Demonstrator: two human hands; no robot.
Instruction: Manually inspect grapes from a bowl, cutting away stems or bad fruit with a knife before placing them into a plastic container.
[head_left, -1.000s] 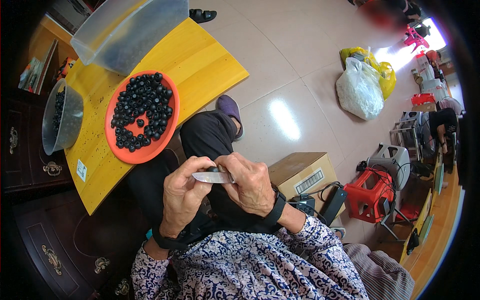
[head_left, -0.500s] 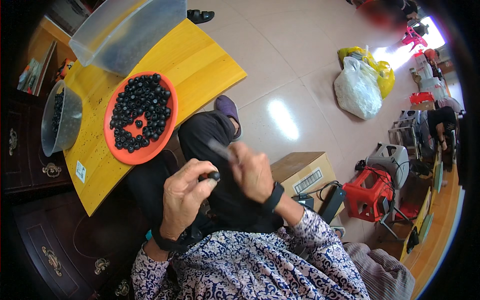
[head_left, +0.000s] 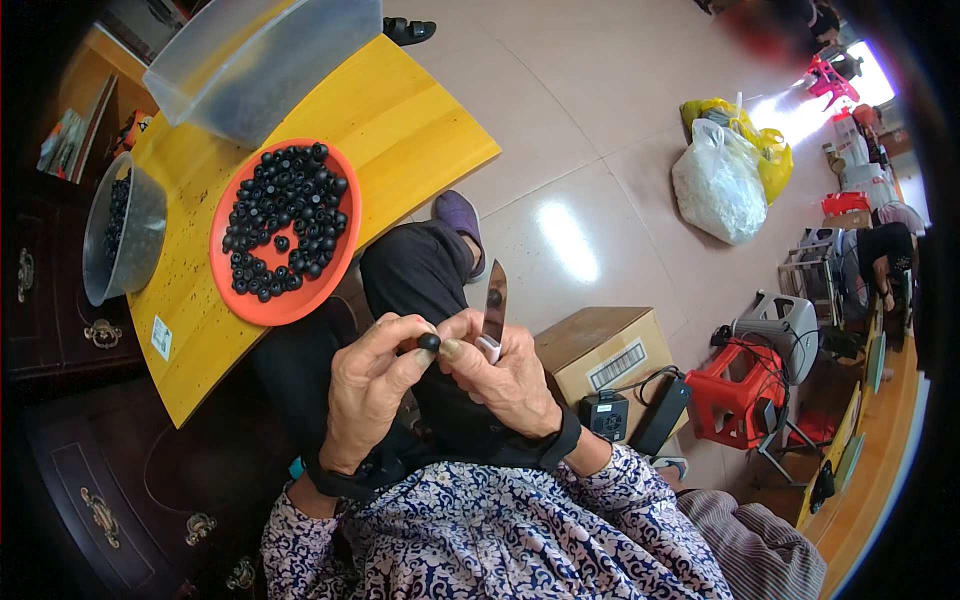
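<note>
1. My left hand point(head_left: 372, 385) pinches one black piece point(head_left: 429, 342) in front of me, thumb and forefinger clamped on it, presumably for steadiness.
2. My right hand point(head_left: 508, 385) grips the knife point(head_left: 495, 305) blade-up, seemingly freeing its thumb beside that piece; whether they touch, I can't tell.
3. The orange plate point(head_left: 270, 312) sits leftward, likely within reach.

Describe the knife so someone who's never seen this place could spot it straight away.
From the yellow tabletop at upper left, go down and right to the right hand near the picture's middle. The knife juts from it, blade toward the picture's top above a pale handle. Unlike the round black piece nearby, pinched in the left hand, it is flat, pointed and shiny.
</note>
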